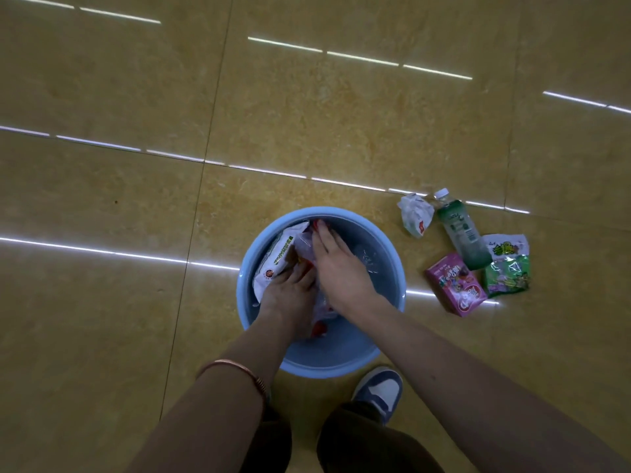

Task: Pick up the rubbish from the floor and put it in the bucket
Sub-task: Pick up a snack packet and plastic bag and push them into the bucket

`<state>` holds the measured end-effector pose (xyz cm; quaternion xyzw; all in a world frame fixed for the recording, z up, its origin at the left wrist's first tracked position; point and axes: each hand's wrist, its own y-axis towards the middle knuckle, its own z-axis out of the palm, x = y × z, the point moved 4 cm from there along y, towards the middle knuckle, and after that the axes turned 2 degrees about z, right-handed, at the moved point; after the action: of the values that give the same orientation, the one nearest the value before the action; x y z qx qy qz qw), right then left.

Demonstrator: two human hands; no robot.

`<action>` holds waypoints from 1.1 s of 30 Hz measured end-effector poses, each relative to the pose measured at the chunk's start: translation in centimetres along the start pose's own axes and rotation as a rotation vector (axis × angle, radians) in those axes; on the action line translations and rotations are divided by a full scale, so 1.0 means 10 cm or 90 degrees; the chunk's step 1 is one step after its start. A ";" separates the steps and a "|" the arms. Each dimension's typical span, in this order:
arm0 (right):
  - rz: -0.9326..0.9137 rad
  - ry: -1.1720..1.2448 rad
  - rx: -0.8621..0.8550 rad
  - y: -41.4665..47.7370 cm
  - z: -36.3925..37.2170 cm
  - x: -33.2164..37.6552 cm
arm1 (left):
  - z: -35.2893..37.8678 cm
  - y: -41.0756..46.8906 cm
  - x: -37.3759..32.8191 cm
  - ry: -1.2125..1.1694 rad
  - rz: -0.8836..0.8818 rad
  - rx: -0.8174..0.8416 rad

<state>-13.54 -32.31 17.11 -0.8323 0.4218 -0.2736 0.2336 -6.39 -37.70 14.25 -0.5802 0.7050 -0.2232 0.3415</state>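
Observation:
A light blue bucket (348,213) stands on the floor right in front of me, with wrappers inside it. Both my hands are down in it. My right hand (336,268) lies flat with straight fingers on a clear and red wrapper (304,247). My left hand (290,293) rests on the lower end of a white packet (278,257) that leans against the bucket's left wall. Its fingertips are partly hidden among the wrappers. To the right of the bucket, on the floor, lie a crumpled white paper (415,215), a green bottle (459,230), a pink carton (456,285) and a green wrapper (508,268).
The floor is glossy yellow tile with bright light streaks. My shoe (379,392) stands just behind the bucket's near rim, and my knees fill the bottom of the view. A thin bangle (239,367) sits on my left forearm.

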 end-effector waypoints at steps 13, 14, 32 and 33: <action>0.052 -0.098 0.046 0.47 0.03 0.04 | 0.00 0.38 0.04 -0.034 -0.027 0.073; 0.050 -0.120 0.048 0.47 0.00 0.03 | -0.01 0.36 0.03 -0.034 -0.016 0.063; 0.151 0.180 -0.120 -1.15 -1.63 -0.16 | -2.00 -1.24 -0.18 -0.179 -0.018 -0.293; 0.170 0.210 -0.138 -1.27 -1.78 -0.21 | -2.18 -1.30 -0.25 -0.170 -0.003 -0.300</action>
<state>-18.86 -26.61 37.60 -0.7334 0.5875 -0.3258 0.1044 -13.63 -40.00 38.55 -0.6693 0.6851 0.0247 0.2865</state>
